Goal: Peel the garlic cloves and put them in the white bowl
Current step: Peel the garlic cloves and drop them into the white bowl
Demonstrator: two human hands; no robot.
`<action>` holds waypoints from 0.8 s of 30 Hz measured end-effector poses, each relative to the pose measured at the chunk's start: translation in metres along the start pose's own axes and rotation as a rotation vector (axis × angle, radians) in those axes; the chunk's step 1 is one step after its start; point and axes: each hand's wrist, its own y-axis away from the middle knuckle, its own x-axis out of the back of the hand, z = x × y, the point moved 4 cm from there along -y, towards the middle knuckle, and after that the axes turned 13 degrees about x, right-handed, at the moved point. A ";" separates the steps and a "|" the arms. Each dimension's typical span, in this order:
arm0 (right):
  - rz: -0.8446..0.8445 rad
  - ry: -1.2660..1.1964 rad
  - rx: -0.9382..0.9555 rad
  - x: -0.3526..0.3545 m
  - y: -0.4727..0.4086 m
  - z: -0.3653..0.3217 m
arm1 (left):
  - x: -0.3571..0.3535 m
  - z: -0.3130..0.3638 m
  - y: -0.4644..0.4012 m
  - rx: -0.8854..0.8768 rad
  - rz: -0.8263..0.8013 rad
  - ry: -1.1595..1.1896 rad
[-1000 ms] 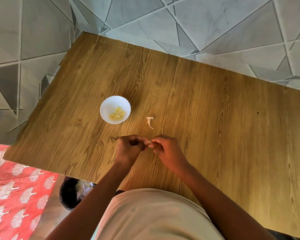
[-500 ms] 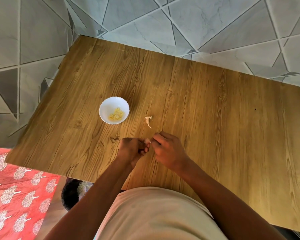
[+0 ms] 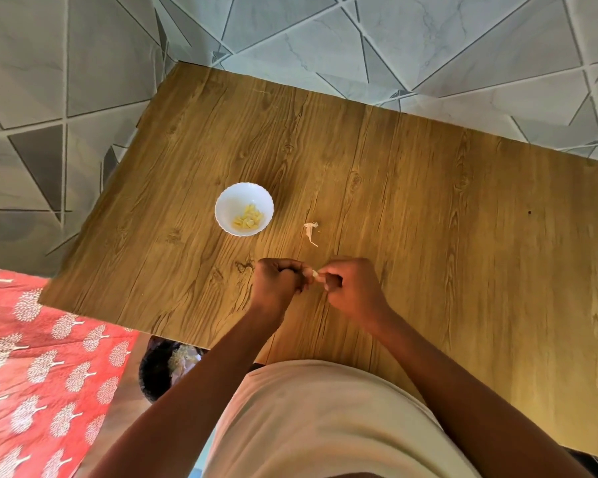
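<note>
At worktop's near edge, both hands, left (image 3: 279, 282) and right (image 3: 351, 288), pinching a garlic clove (image 3: 314, 274) mid-peel; white bowl (image 3: 244, 208) at 11 o'clock, awaiting the bared clove, likely next.

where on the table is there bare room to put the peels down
The table is bare right of the skin scrap, out to the far and right edges, and left of the bowl. It's crowded only in the middle: bowl, scrap, and both hands on the clove.
</note>
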 end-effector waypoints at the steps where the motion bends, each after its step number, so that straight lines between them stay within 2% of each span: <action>1: -0.048 0.163 0.180 0.001 0.000 -0.004 | -0.001 -0.002 -0.001 0.083 -0.002 0.054; 2: -0.103 0.272 0.290 -0.001 0.001 -0.006 | -0.002 -0.004 -0.003 0.165 -0.006 0.107; 4: -0.165 0.403 0.381 -0.004 0.004 -0.007 | -0.005 -0.006 -0.004 0.315 -0.029 0.196; 7: -0.141 0.357 0.298 -0.008 0.004 -0.001 | -0.002 -0.007 -0.007 0.389 -0.060 0.253; 9: -0.125 0.266 0.202 -0.010 0.004 0.003 | 0.005 -0.007 -0.011 0.262 -0.051 0.135; 12: -0.123 0.210 0.115 -0.012 0.004 0.006 | 0.018 -0.005 -0.012 -0.076 0.131 -0.317; 15: -0.114 0.145 0.030 -0.014 0.004 0.007 | 0.020 -0.001 -0.006 -0.305 0.241 -0.529; 19: -0.112 0.078 -0.074 -0.019 0.004 0.011 | 0.017 -0.002 -0.005 -0.411 0.189 -0.696; 24: -0.099 0.031 -0.089 -0.020 0.002 0.014 | 0.009 0.000 -0.004 -0.533 0.161 -0.681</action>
